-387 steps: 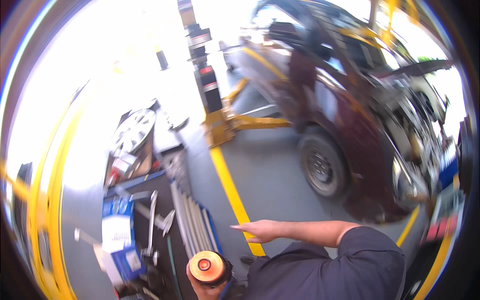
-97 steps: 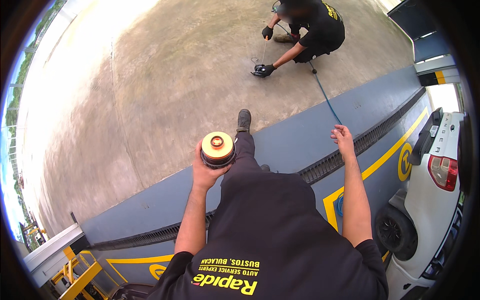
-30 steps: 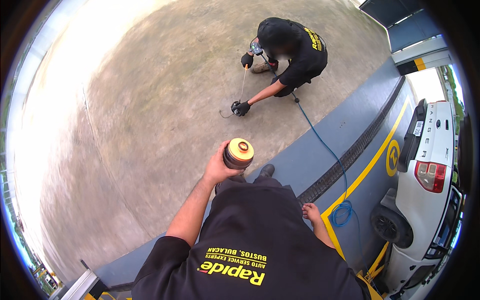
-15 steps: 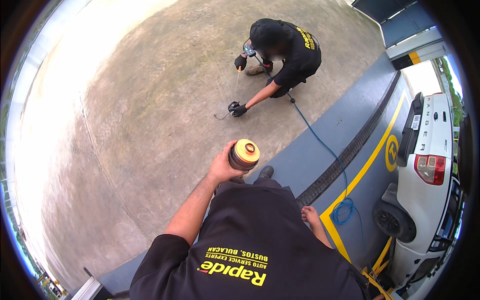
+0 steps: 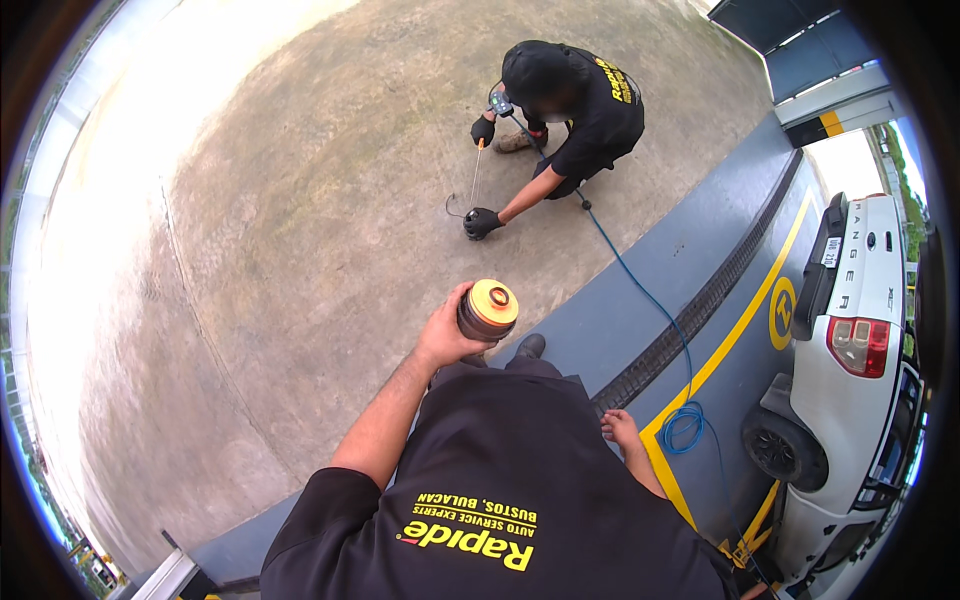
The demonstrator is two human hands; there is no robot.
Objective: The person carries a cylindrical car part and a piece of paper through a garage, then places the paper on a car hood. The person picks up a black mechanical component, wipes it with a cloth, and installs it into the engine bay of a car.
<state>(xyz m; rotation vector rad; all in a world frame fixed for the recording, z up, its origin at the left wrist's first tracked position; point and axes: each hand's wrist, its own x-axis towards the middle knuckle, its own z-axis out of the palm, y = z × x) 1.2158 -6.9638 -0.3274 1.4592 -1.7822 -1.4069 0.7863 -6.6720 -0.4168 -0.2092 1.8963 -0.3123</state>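
Observation:
My left hand [image 5: 448,325] is closed round a cylindrical filter [image 5: 488,310] with a pale orange top and dark sides, held out in front of my body. My right hand [image 5: 620,428] hangs low beside my right hip, fingers loosely bent and apart, apparently empty. Beyond the filter, a co-worker [image 5: 590,110] in dark clothes and black gloves crouches on the concrete floor [image 5: 300,250]. One gloved hand holds a thin rod with an orange end [image 5: 480,143]; the other covers a small dark object on the floor, too hidden to name. A gauge-like device [image 5: 500,100] hangs by the upper glove.
A blue hose [image 5: 640,285] runs from the co-worker to a coil [image 5: 683,428] at my right. A drain grate [image 5: 715,300] crosses the grey-blue floor band beside yellow markings. A white pickup [image 5: 855,290] stands at the right, near a dark panelled structure [image 5: 805,50] behind.
Earlier I stood by a maroon car and tool cart; now concrete lies before me. My left hand still holds the filter. My right hand has dropped to my side. The co-worker's lower glove has shifted slightly.

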